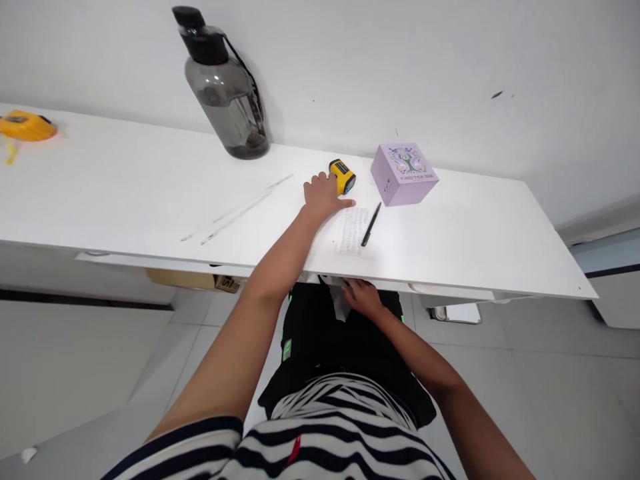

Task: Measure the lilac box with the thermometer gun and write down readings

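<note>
On the white table, my left hand [323, 193] lies beside a small yellow and black boxy device [343, 176]. Its fingers reach the device's near left side and its thumb stretches out to the right, apart from the fingers. Below the front edge of the table, my right hand [363, 297] is over my lap, its bent fingers partly hidden at the edge. A grey-white piece [341, 305] hangs by those fingertips; its kind cannot be made out. To the right of my left hand are a sheet of paper with writing [353, 230] and a black pen [371, 225].
A lilac tea box [404, 175] stands at the back right. A large grey water bottle [227, 100] stands against the wall. An orange tape measure [27, 125] lies far left. Under the table are a cardboard box [183, 278] and a tray-like object [456, 313].
</note>
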Available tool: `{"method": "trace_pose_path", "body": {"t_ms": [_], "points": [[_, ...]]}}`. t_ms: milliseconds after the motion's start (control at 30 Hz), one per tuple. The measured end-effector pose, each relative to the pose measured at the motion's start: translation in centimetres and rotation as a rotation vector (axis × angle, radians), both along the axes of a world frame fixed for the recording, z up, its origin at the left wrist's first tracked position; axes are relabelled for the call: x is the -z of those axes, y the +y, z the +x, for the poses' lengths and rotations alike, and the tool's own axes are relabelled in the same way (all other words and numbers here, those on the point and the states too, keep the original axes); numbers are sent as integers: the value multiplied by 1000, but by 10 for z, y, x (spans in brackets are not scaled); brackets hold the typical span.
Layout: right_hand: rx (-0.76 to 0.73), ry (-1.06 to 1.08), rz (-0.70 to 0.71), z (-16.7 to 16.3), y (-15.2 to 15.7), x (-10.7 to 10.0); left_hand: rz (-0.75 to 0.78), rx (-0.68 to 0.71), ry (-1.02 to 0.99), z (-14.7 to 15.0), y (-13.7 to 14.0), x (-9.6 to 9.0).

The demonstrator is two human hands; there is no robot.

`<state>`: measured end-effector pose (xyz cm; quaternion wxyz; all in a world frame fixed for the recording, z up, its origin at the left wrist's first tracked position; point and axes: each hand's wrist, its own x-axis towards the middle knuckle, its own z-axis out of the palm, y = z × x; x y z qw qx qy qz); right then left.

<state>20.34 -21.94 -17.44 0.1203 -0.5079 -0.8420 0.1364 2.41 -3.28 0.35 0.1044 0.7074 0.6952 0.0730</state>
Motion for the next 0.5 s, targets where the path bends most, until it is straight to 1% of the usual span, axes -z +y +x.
{"method": "trace_pose_path", "body": {"t_ms": [33, 67, 100, 167, 233, 367, 500], "points": [[96, -53, -37, -5, 8, 11, 1, -2, 4, 0, 0, 0], [156, -80, -59, -8, 18, 20, -3, -3, 8, 0, -1, 0], [167, -80, -61, -10, 27, 27, -10, -1, 12, 1, -1, 0], [153, -62, -51, -12, 40, 37, -27, 4, 14, 1, -1, -1], [129, -51, -44, -11, 45, 44, -33, 7, 8, 0, -1, -1], [96, -75, -40, -8, 44, 55, -38, 3, -4, 0, 0, 0], [94, -93, -37, -8, 45, 61, -36, 0, -13, 0, 2, 1]]}}
